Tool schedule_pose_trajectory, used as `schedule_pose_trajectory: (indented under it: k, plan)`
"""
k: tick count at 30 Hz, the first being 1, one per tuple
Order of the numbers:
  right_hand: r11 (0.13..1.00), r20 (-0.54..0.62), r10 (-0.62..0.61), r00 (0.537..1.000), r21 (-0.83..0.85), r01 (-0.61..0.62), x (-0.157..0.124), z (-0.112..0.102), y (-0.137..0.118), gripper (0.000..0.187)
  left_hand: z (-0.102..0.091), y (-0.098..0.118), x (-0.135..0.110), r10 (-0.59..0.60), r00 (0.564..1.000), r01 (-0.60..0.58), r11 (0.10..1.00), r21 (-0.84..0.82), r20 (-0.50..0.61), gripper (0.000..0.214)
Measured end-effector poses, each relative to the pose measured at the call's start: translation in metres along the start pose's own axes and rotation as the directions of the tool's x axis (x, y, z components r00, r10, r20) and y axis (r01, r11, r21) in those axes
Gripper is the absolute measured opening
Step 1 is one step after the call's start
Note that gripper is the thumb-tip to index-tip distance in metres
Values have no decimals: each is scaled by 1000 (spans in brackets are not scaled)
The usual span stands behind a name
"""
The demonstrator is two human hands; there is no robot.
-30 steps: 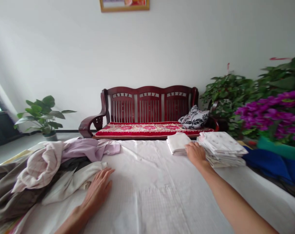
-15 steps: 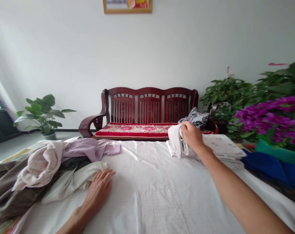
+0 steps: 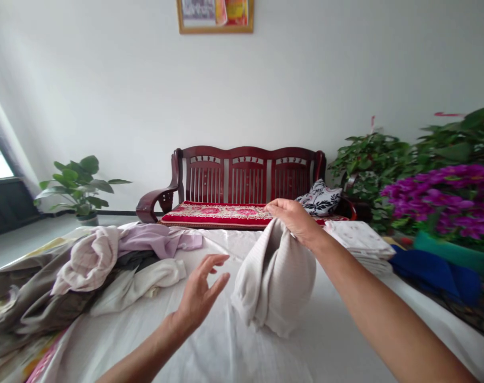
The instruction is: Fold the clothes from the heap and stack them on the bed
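Note:
My right hand (image 3: 295,218) pinches the top edge of a pale beige cloth (image 3: 276,279) and holds it up, so it hangs half unfolded over the white sheet (image 3: 210,340) covering the table. My left hand (image 3: 202,290) hovers above the sheet just left of the hanging cloth, fingers spread, holding nothing. A loose heap of unfolded garments (image 3: 90,266) in pink, lilac, cream and grey-brown lies to the left. A stack of folded white printed cloths (image 3: 359,242) sits at the right behind my right forearm.
A dark red wooden bench (image 3: 245,183) with a red cushion and a black-and-white pillow (image 3: 320,198) stands against the wall. Purple-flowered plants (image 3: 453,197) and blue fabric (image 3: 437,271) crowd the right edge. A potted plant (image 3: 80,186) stands far left.
My right hand picked the folded pale cloth off the table by the stack, lifted it and carried it toward the middle, where it fell open. My left hand rose off the sheet.

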State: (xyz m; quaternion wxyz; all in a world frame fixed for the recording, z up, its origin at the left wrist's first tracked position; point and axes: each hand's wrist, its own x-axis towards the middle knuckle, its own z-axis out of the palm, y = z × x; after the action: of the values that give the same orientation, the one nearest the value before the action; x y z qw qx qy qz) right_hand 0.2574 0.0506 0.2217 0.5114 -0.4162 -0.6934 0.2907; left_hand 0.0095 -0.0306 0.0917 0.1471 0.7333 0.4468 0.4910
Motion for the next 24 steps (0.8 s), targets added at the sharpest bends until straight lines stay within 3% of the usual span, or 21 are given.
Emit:
schedule_pose_trajectory:
  k: [3,6,8,10,13,15,17,19,21,23,24]
  plan:
    - [991,54,10,998,133,-17,-13,24,-16,31,27,24,6,-17,997,13,998,58,79,49]
    - [984,80,-15,997,179,1,-23,28,-36,30,43,23,13,-88,985,60,982,180,151,32]
    - [983,120,-23,993,185,1,-27,15,-46,30,37,12,24,-123,983,88,968,237,139,24]
    - [984,170,-16,985,176,-14,-27,-3,-49,32,19,0,38,-173,984,158,958,241,43,26]
    - [990,114,-3,994,141,-13,-22,-18,-38,35,-7,-2,57,-248,968,248,969,5,-50,26]
    - [994,32,0,1000,109,-3,-21,-12,-28,37,-9,8,60,-217,975,224,954,-199,57,31]
    - [994,25,9,1000,113,-12,-24,4,-23,38,4,21,54,-139,967,193,946,-261,211,44]
    - [986,107,4,994,165,-22,-29,18,-26,38,23,29,44,-93,951,138,981,-136,295,45]
    - [978,217,-32,976,208,-14,-35,23,-34,37,34,27,39,-112,954,96,993,72,279,27]
    - [977,270,-57,961,214,-3,-36,18,-40,37,31,21,41,-171,962,136,976,170,212,27]
    - [978,254,-55,966,208,1,-34,14,-41,38,26,18,45,-199,961,176,976,130,193,31]
